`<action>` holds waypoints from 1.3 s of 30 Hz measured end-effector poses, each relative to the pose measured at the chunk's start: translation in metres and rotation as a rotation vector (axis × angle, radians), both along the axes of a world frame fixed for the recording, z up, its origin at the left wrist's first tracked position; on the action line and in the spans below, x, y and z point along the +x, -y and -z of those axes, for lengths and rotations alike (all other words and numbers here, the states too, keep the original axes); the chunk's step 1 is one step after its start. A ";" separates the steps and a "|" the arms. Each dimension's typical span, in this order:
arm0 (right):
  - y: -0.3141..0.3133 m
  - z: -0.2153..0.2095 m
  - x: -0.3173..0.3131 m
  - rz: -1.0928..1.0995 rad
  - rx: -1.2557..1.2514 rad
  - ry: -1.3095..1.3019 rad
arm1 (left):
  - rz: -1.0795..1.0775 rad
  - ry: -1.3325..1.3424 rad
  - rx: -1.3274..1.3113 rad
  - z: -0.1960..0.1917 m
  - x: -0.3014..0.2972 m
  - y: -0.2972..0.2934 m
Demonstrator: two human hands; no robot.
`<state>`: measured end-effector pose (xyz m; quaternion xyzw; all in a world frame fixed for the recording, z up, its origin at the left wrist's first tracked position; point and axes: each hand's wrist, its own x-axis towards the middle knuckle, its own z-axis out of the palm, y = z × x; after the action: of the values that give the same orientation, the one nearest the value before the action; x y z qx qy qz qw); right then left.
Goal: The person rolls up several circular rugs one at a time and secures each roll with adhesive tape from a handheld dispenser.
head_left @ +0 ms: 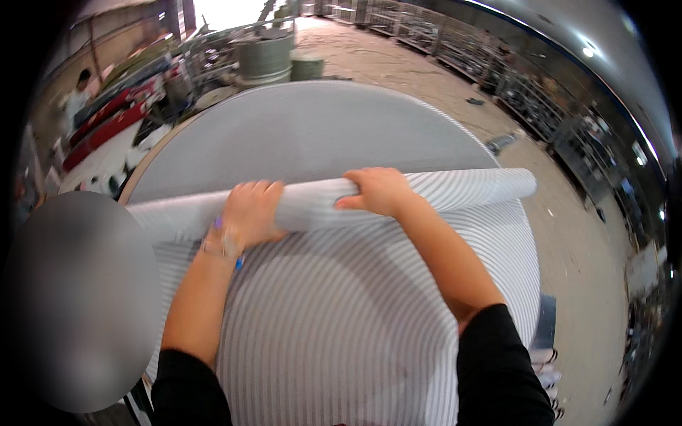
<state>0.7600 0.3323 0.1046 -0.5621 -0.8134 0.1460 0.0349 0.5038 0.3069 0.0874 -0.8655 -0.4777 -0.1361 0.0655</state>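
Hands on the roll: working from afar, I have the left hand [250, 213] grasping a striped sheet roll [472, 186] toward its left part, fingers over the top and thumb low on the near face. My right hand [380, 190] grips it near the middle, fingers across the top, thumb lying along the near side. The roll spans a large round work surface, its right end sticking out near the rim, its left end hidden from me.

By my reading, the job stands partway. Some of the material is wound into the tube; a broad striped sheet [305, 334] lies spread on the near side, curving over the right rim, while a plain grey expanse [284, 131] shows beyond the roll. I judge that the spread part is what remains to be dealt with, though I cannot tell from here whether the sheet is being wound up or laid out. Green drums [264, 60] stand past the far edge, metal racks [455, 53] along the right.
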 end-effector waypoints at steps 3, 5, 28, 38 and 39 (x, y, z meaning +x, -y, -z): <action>0.020 0.034 -0.015 -0.217 0.844 0.041 | 0.039 -0.059 -0.495 -0.031 -0.007 -0.040; 0.026 0.033 -0.032 -0.195 1.007 0.140 | 0.051 -0.041 -0.404 -0.022 -0.019 -0.050; 0.365 -0.072 -0.028 -0.332 -0.415 0.230 | 0.357 0.016 -0.455 -0.057 -0.014 0.349; 0.388 0.003 -0.051 -0.279 0.718 0.132 | 0.109 -0.010 -1.058 -0.034 -0.016 0.279; 0.372 -0.005 -0.050 -0.313 0.729 0.125 | 0.131 -0.001 -0.755 -0.026 -0.015 0.288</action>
<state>0.7100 -0.0401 0.1091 -0.3899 -0.8882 -0.1829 0.1599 0.4890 0.0191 0.1130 -0.8574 -0.4377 0.0459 -0.2666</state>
